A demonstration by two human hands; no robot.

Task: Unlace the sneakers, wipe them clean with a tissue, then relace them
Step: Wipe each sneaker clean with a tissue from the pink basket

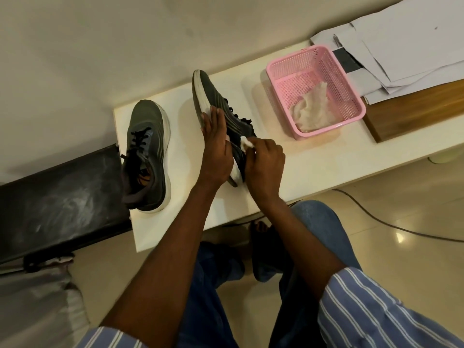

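I see the left hand (216, 146) laid flat, fingers straight, pressing the tilted sneaker (221, 114) on the white table (313, 156). The right hand (263, 159) pinches a wadded tissue (247, 142) against its side. The other sneaker (148, 156) stands left, laced. The pink basket (288, 71) holds crumpled tissues (313, 106).

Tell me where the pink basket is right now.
In the head view, the pink basket sits on the white table, right of the sneaker being wiped and beside the paper stack, with crumpled tissue inside.
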